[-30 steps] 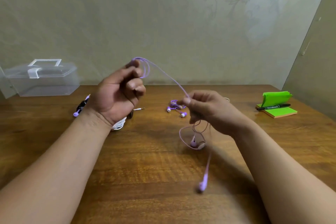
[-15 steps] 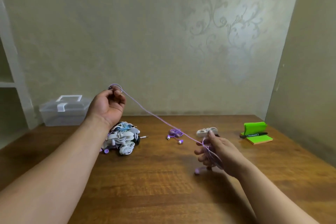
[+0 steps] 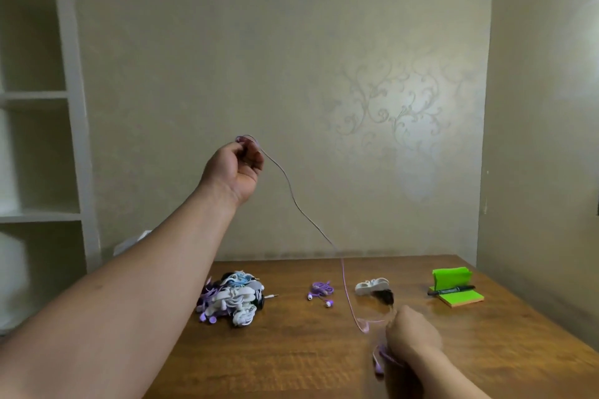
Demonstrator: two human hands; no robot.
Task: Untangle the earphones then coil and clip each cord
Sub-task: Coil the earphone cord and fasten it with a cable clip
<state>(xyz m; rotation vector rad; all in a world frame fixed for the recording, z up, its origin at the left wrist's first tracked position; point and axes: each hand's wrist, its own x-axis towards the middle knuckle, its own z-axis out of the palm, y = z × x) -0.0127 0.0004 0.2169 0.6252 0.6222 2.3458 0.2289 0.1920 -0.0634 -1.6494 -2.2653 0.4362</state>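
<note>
Slanting steeply, purple cord (image 3: 293, 197) descends from left hand (image 3: 235, 168) to right hand (image 3: 411, 334).

A room in a home, by its look: beige wallpaper (image 3: 389, 107) with pale scrollwork, white built-in shelves (image 3: 39, 97) at nine o'clock, a wooden surface (image 3: 291, 359) bearing green sticky notes (image 3: 460, 296) at four o'clock.

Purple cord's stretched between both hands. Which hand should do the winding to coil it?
Right, likely. The right hand grips the purple cord low by the table, slack loop beside it, free to wrap. The left hand pinches the top end high, a steady anchor.
</note>
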